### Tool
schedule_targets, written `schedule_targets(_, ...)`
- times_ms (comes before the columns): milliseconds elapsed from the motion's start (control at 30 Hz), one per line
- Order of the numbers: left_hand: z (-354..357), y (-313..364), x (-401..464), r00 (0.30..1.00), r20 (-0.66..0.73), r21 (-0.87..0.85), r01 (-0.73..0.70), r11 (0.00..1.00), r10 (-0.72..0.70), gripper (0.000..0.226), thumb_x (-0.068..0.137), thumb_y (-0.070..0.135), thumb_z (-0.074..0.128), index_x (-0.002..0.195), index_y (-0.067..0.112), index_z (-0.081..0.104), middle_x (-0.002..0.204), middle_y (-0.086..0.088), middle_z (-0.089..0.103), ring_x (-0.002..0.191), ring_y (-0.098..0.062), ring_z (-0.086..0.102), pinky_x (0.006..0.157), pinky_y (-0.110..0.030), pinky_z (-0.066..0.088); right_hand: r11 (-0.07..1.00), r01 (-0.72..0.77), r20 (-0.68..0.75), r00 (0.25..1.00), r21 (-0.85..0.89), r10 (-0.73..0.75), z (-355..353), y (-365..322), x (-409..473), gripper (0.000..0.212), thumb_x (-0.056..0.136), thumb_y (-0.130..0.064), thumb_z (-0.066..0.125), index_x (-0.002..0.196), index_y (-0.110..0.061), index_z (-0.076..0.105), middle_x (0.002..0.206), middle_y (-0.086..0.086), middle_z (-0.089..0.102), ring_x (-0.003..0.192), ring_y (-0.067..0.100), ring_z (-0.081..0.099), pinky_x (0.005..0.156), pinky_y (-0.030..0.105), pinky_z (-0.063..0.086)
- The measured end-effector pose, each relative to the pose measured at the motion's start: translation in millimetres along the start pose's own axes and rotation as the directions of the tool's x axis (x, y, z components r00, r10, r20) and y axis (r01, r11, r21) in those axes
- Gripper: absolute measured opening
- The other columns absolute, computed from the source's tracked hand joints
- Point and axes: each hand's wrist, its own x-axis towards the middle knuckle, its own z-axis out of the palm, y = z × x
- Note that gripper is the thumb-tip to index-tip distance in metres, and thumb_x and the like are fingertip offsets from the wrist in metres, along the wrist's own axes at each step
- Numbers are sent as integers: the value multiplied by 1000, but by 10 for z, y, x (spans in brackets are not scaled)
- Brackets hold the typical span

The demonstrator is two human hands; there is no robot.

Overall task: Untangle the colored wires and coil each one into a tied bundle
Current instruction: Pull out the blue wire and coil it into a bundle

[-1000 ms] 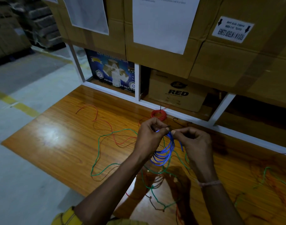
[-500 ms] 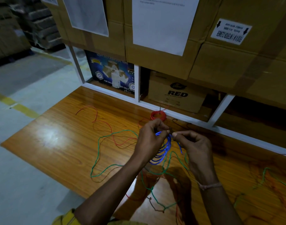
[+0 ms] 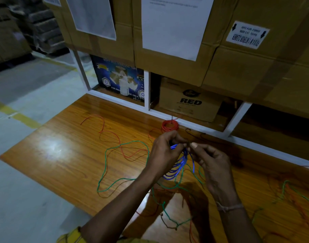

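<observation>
Hanging between the two hands above the wooden table [image 3: 66,155], the blue wire coil [image 3: 176,165] droops in several loops below the fingers. The left hand [image 3: 165,153] has its fingers curled round the top of the coil, and the right hand [image 3: 211,163] pinches something thin at the same spot with thumb and forefinger; whether that is the wire's end or a tie is too small to tell. A red wire bundle [image 3: 169,126], already wound, sits on the table just beyond the hands, close to the white shelf frame [image 3: 146,90]. Loose green wire [image 3: 108,172] wanders across the tabletop to the left and under the forearms, crossed by a loose red wire [image 3: 104,130] and a darker brown strand [image 3: 132,159]. More green and red strands lie tangled at the far right of the table. Behind the frame stand a brown box marked RED [image 3: 190,100] and a blue printed box [image 3: 118,78], with large cardboard cartons [image 3: 167,71] stacked above.
</observation>
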Motion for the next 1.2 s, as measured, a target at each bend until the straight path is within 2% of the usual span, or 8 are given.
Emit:
schedule_targets(200, -39, -14, -19, 998, 64, 10, 1, 1000, -2, 5, 92, 14, 78, 93, 17, 74, 81, 3, 72, 82, -12, 71, 77, -44, 58, 990, 13, 81, 997, -143, -1, -101, -111, 135, 13, 97, -6, 68, 105, -5, 78, 92, 8, 77, 80, 19, 69, 57, 23, 54)
schedule_targets(400, -65, 3, -5, 996, 90, 22, 1, 1000, -3, 5, 92, 19, 78, 93, 22, 74, 84, 2, 73, 84, -15, 71, 79, -49, 59, 933, 69, 147, 989, -353, -18, -105, -191, 251, 5, 94, -8, 74, 93, -10, 79, 82, 1, 77, 67, 9, 61, 54, 23, 48)
schedule_targets(634, -101, 24, 38, 987, 156, 24, 38, 999, -42, 3, 93, 17, 78, 94, 20, 77, 82, 7, 74, 83, -11, 72, 80, -37, 58, 927, 115, 156, 986, -356, -62, -101, -201, 308, 10, 99, -11, 68, 90, -13, 72, 75, 2, 66, 59, 10, 52, 60, 26, 44)
schedule_targets(734, -127, -47, 34, 981, 174, 19, 80, 997, -82, 3, 98, 21, 73, 95, 20, 74, 82, 9, 69, 70, -6, 62, 63, -29, 50, 936, 173, 130, 982, -305, -139, -107, -245, 313, 14, 101, -10, 64, 89, -15, 69, 70, 4, 57, 61, 12, 48, 64, 30, 41)
schedule_targets(867, -132, -76, 28, 974, 158, -100, 180, 979, -163, 10, 103, 25, 68, 96, 18, 70, 82, -10, 57, 61, -15, 51, 50, -32, 41, 925, 245, 123, 968, -291, -218, -65, -210, 291, 13, 104, -15, 61, 93, -18, 67, 81, 5, 64, 77, 19, 56, 73, 38, 47)
schedule_targets(967, -97, -113, 43, 972, 121, -140, 220, 965, -204, 10, 102, 22, 69, 95, 15, 69, 76, 1, 54, 57, -12, 49, 48, -29, 39, 913, 269, 145, 961, -306, -235, -36, -164, 308, 16, 106, -14, 58, 94, -20, 65, 93, 7, 74, 87, 19, 67, 79, 43, 54)
schedule_targets(1067, -57, -187, 57, 966, 56, -126, 259, 958, -253, 14, 98, 20, 73, 87, 13, 68, 64, 11, 56, 52, -14, 47, 51, -29, 39, 865, 341, 155, 940, -368, -304, -3, -138, 306, 13, 107, -13, 57, 95, -18, 62, 91, 9, 72, 89, 27, 70, 86, 52, 58)
schedule_targets(1201, -21, -207, 101, 961, -4, -33, 275, 961, -275, 21, 97, 18, 75, 78, 18, 65, 58, 18, 62, 47, 8, 51, 54, -22, 38, 799, 438, 194, 899, -412, -393, 88, -166, 278, 13, 105, -3, 56, 93, -7, 59, 81, 6, 68, 80, 22, 69, 80, 42, 58)
